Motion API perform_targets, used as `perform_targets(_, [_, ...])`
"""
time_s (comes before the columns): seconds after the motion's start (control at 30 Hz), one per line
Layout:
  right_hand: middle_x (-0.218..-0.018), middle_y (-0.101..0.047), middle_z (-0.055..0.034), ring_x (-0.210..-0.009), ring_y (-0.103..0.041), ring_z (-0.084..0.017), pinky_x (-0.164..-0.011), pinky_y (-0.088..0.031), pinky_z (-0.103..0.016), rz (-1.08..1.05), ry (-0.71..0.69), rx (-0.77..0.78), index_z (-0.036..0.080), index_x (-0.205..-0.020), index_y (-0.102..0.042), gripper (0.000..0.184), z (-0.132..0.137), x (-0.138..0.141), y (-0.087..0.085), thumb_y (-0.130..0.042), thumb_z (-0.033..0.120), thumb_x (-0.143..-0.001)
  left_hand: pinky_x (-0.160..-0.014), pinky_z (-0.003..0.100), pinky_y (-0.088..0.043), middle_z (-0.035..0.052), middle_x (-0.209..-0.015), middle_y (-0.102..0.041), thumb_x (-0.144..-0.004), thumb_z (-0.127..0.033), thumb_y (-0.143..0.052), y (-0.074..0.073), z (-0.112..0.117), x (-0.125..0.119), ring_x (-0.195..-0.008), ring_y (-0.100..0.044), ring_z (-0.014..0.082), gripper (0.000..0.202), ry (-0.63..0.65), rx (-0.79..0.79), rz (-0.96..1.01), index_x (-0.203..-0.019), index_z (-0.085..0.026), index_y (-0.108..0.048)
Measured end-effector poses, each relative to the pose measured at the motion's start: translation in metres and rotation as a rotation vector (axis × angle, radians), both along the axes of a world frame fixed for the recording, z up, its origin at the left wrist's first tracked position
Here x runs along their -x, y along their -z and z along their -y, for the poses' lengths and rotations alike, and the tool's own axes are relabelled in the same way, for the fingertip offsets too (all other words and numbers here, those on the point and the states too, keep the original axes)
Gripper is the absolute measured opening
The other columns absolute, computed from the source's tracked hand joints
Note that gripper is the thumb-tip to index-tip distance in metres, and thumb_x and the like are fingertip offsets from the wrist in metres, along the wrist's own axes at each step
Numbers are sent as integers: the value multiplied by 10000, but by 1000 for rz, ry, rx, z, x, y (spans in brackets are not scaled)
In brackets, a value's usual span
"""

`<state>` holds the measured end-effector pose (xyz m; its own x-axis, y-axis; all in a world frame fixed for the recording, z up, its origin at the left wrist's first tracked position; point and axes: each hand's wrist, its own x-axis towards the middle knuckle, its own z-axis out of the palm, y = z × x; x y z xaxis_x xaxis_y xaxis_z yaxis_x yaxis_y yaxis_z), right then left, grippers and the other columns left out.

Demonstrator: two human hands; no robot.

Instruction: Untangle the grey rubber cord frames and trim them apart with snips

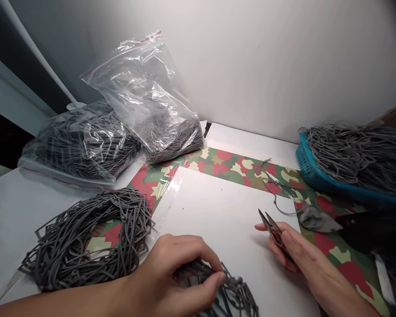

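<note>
My left hand [185,273] is closed at the bottom middle, its thumb and forefinger pinched on a bunch of thin dark grey rubbery strips [239,290]. Part of that bunch is hidden under the palm and cut off by the lower edge. In my right hand [293,255] is a small pair of snips [273,231], blades slightly apart and pointing up and away to the left. Its handles are mostly covered by my fingers. Between the hands shows a white sheet [227,211]. Left of my left hand lies a big ring-shaped heap of similar dark grey strips [119,211].
Two clear zip bags of grey strips, one lying [79,145] and one upright [152,97], stand at the back left. A blue basket [308,160] heaped with grey strands is at the right. Loose scraps [317,218] lie on the camouflage-patterned mat [221,160]. A white wall rises behind.
</note>
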<state>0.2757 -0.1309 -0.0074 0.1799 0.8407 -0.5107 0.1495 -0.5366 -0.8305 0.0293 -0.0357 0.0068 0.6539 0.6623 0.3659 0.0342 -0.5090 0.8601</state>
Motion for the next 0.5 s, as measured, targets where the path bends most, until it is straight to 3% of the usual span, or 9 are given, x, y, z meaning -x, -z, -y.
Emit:
perform_targets(0.17, [-788, -623, -21, -667, -503, -131, -619, -454, -182, -170, -30, -98, 211, -862, -707, 442, 1, 7, 3, -523, 607, -931, -601, 56, -479, -38, -638, -689, -734, 10, -687, 4, 0, 2, -543, -627, 41, 159, 6, -2, -14, -770, -145, -677])
perform_targets(0.4, [-947, -771, -28, -908, -719, -190, -790, -568, -187, -129, -58, -204, 315, -999, -766, 205, 5, 14, 1, -707, 452, -859, -425, 136, -373, -61, -589, -604, -795, -61, -678, 9, 0, 5, -438, -476, 48, 115, -10, -42, -47, -790, -175, -662])
perform_targets(0.5, [-997, -785, -4, -855, -747, -182, -704, -585, -144, 49, -75, -342, 362, -1013, -773, 190, 8, 17, 1, -756, 343, -824, -426, 137, -369, -62, -594, -591, -805, -63, -679, 9, -1, 6, -446, -481, 48, 117, -8, -50, -42, -809, -179, -663])
